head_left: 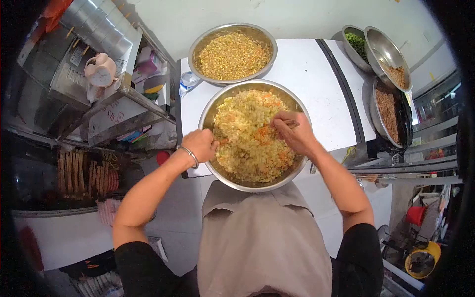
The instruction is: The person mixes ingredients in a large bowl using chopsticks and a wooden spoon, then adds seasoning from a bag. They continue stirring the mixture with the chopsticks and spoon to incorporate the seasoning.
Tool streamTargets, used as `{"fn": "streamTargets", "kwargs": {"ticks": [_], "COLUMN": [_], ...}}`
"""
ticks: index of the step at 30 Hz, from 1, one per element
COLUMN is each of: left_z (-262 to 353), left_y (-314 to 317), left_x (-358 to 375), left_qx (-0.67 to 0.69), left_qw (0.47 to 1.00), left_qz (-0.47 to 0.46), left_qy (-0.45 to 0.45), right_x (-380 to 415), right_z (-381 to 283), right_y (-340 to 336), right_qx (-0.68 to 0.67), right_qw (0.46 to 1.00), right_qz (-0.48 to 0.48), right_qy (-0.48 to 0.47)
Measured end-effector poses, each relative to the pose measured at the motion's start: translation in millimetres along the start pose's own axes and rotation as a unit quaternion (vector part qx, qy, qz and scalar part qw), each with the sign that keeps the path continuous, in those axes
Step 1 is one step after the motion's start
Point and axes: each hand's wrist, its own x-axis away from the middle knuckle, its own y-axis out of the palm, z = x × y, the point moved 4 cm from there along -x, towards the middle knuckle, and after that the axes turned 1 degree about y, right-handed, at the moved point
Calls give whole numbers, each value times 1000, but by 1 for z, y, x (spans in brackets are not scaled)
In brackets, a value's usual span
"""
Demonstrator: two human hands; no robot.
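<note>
A large steel bowl (207, 163) stands in front of me, full of a pale yellow chopped filling (247, 168) with orange and green bits. My left hand (200, 143), with a bangle on its wrist, is closed at the bowl's left side around brown sticks that look like chopsticks (222, 142). Over the right part of the filling, my right hand (292, 132) grips similar brown chopsticks (293, 124). Their lower ends are lost in the food and in motion blur, which smears the middle of the filling.
Behind stands a second steel bowl (194, 37) of yellow-brown chopped food (235, 55). Bowls of greens (355, 45) and brown minced food (387, 111) crowd the right end of the white table (326, 109). To the left, a shelf unit (126, 94) carries a pink clock (101, 72).
</note>
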Motion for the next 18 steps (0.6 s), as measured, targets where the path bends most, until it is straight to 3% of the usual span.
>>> {"fn": "streamTargets", "kwargs": {"ticks": [2, 5, 7, 8, 9, 11, 14, 18], "left_z": [5, 3, -22, -36, -39, -34, -22, -21], "left_y": [-24, -28, 11, 38, 55, 84, 99, 62], "left_x": [4, 7, 8, 3, 3, 2, -3, -7], "left_qx": [-50, -131, -127, -88, -38, 95, 249, 263], "left_qw": [998, 984, 977, 987, 992, 991, 964, 963], "left_qz": [-22, -115, -164, -129, -102, -91, -73, -53], "left_qy": [-12, -37, -47, -40, -59, -17, -56, 6], "right_x": [-5, 5, 25, 32, 37, 47, 33, 15], "right_z": [-13, 10, 80, 111, 124, 132, 113, 58], "right_y": [-13, -38, -34, -24, -10, 22, 39, 15], "right_qx": [68, 235, 33, -69, -134, -261, -259, -162], "right_qw": [996, 967, 987, 979, 973, 945, 954, 981], "right_qz": [-19, -85, -64, -52, -20, 42, 62, 16], "right_qy": [-45, 51, 144, 185, 186, 190, 142, 104]}}
